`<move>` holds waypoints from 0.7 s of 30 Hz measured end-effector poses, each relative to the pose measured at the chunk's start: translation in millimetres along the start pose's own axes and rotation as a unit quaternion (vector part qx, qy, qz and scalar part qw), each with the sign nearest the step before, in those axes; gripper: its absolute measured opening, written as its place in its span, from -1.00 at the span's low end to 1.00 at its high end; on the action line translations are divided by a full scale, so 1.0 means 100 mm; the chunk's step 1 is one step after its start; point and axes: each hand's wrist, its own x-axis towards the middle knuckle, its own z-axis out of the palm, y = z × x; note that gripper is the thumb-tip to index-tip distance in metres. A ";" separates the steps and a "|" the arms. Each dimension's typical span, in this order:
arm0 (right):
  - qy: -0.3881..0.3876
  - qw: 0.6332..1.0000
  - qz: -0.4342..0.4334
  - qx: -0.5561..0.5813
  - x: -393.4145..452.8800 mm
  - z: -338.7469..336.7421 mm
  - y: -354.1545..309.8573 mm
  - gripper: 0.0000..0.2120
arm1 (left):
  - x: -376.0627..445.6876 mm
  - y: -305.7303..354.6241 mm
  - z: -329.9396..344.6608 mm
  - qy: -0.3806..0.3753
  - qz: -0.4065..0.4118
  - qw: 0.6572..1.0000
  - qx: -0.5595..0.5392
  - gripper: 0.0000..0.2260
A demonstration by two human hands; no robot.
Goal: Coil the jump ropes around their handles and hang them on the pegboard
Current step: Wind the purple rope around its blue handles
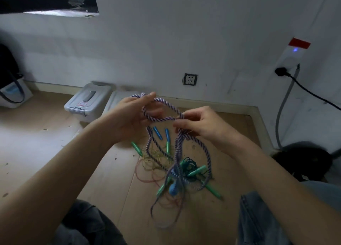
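A purple-and-white braided jump rope is held up between both hands above the floor. My left hand grips a loop of it near the top. My right hand pinches the rope where the loop crosses. Its strands hang down to a tangled heap of thin jump ropes on the floor, with several green and blue handles and a blue handle end lying among them. No pegboard is in view.
A grey lidded plastic box stands by the wall at the left. A wall socket sits low on the wall, and a black cable runs from a plug at the right. My knees in jeans frame the heap.
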 end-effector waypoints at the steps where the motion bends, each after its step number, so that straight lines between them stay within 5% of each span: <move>1: 0.025 0.999 -0.003 0.026 0.01 -0.02 -0.01 -0.89 | 0.01 -0.05 -0.01 -0.018 -0.020 0.999 0.028 -0.64; 5: 0.086 0.994 -0.033 0.057 0.01 0.00 -0.02 -0.76 | 0.02 -0.28 0.05 -0.085 -0.065 0.986 0.131 -0.55; 11: 0.151 0.988 0.021 0.031 0.01 -0.18 -0.02 -0.85 | 0.09 -0.02 -0.10 0.059 -0.004 0.993 -0.104 -0.72; 13: 0.193 0.981 0.022 -0.024 0.00 -0.21 -0.02 -0.80 | 0.08 0.03 -0.21 0.111 0.005 0.993 0.042 -0.81; 17: 0.163 0.954 -0.043 -0.248 -0.01 -0.17 -0.04 -0.81 | 0.11 -0.15 -0.23 0.125 -0.025 0.854 0.505 -0.67; 19: 0.158 0.970 -0.048 -0.178 -0.01 -0.14 -0.06 -0.81 | 0.16 -0.26 -0.22 0.084 -0.038 0.753 0.651 -0.45; 20: 0.148 0.984 -0.044 -0.085 -0.02 -0.14 -0.08 -0.81 | 0.17 -0.29 -0.21 0.051 -0.034 0.733 0.677 -0.35; 21: 0.124 0.991 -0.040 0.025 -0.03 -0.13 -0.12 -0.81 | 0.17 -0.31 -0.17 0.001 -0.026 0.748 0.663 -0.31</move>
